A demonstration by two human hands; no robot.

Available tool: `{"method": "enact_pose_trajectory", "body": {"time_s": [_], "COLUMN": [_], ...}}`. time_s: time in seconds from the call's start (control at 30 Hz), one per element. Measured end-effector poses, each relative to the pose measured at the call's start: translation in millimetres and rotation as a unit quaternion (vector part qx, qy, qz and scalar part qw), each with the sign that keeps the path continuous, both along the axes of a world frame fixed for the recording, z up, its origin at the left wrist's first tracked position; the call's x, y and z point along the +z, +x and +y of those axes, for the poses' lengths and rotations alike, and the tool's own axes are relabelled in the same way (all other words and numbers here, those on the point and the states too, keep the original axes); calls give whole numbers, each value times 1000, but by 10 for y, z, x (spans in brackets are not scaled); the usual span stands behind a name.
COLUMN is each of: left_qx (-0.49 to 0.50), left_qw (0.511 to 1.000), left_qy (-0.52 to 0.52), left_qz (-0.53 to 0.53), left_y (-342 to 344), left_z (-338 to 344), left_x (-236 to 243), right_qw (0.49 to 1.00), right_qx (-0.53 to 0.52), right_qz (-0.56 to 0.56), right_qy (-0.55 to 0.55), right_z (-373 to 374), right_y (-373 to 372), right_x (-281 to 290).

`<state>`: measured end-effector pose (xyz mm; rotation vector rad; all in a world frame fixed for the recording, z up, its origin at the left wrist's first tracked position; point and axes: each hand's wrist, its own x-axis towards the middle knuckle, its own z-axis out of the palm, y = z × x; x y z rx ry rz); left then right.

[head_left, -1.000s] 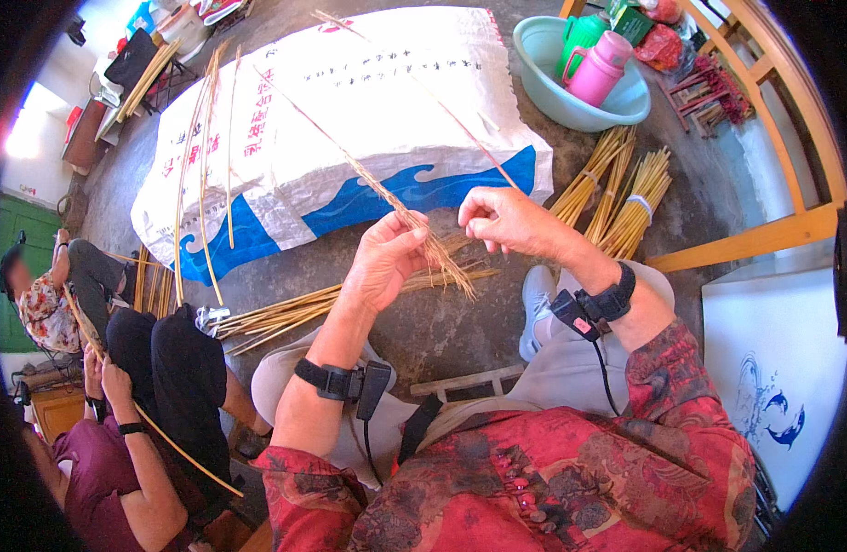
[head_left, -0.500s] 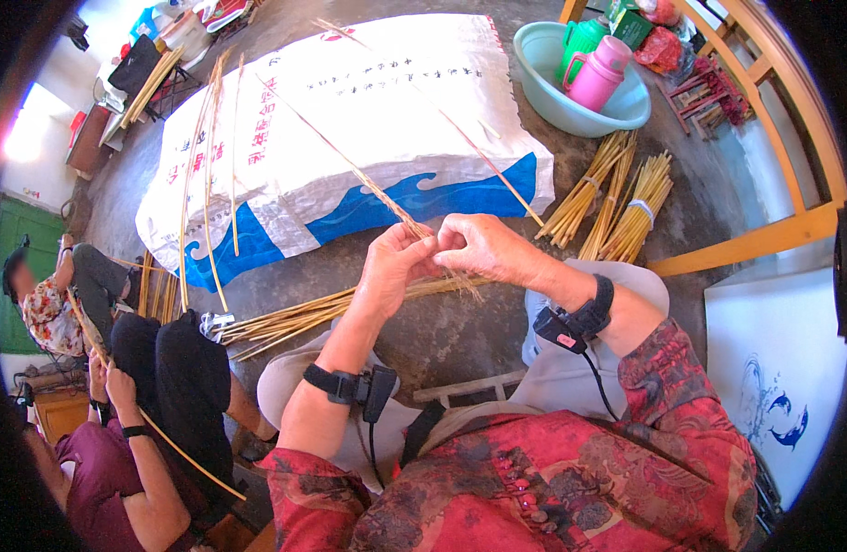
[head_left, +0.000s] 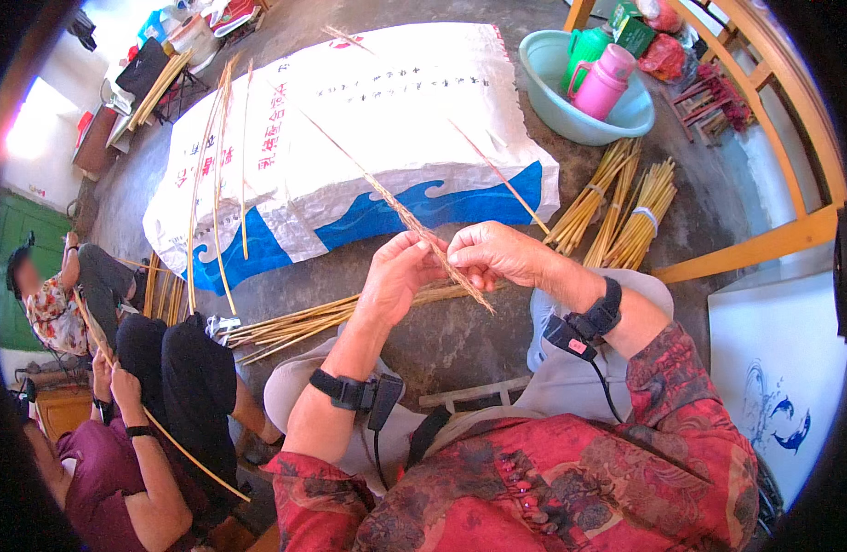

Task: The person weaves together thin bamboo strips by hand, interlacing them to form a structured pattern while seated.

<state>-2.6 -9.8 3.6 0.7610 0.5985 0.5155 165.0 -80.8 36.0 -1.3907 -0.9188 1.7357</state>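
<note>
I'm remotely watching the left hand [head_left: 394, 276] pinching a frayed straw stalk [head_left: 398, 208] slanting out ahead; the right hand [head_left: 504, 254] is curling half-closed just beside it, its hold unclear to me. Beyond both, a white sack [head_left: 405, 138] is lying; rightward, tied straw bundles [head_left: 639, 216] are resting.

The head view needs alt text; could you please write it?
A person's left hand holds a dry stalk by its feathery end, the right hand close beside it. Ahead lies a white-and-blue sack; bundled sticks and a basin are at right, co-workers at left.
</note>
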Motion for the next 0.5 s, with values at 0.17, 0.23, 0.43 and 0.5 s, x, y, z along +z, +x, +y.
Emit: {"method": "enact_pose_trajectory", "body": {"time_s": [0.17, 0.23, 0.43, 0.5], "left_qx": [-12, -17, -19, -23], "left_qw": [998, 998, 999, 999], "left_qy": [-27, -27, -23, -16], "left_qz": [-57, -59, -43, -40], "left_y": [-11, -14, -12, -21], "left_z": [26, 36, 41, 45], "left_x": [-30, -21, -19, -31], "right_qw": [999, 1000, 999, 997], "right_qx": [7, 6, 17, 22], "right_qz": [37, 20, -43, -70], "right_qy": [-2, 5, 27, 37], "right_z": [-10, -6, 7, 12], "right_y": [35, 42, 48, 34], "right_x": [3, 10, -16, -10]}}
